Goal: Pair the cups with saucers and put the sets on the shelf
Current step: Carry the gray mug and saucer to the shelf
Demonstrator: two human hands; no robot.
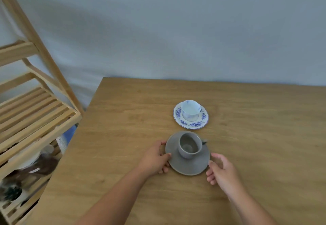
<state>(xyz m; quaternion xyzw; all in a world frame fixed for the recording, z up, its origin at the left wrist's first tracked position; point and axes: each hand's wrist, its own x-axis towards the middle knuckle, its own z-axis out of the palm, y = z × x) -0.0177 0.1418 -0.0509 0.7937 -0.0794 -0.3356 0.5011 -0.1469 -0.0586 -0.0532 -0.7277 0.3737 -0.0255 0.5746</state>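
A grey cup (189, 146) stands on a grey saucer (187, 166) near the middle of the wooden table (123, 154). My left hand (155, 159) grips the saucer's left rim, thumb on top. At the saucer's right rim my right hand (222, 170) touches the edge with its fingertips, fingers curled. Behind them a white cup with blue marks (190, 110) sits on a white saucer with a blue flower pattern (197, 123). The wooden slatted shelf (35, 115) stands to the left of the table.
The shelf's upper slatted level is bare. On its lower levels I make out blurred crockery (30, 159) and dark objects. A pale wall runs behind the table. The table's left edge lies close to the shelf's corner.
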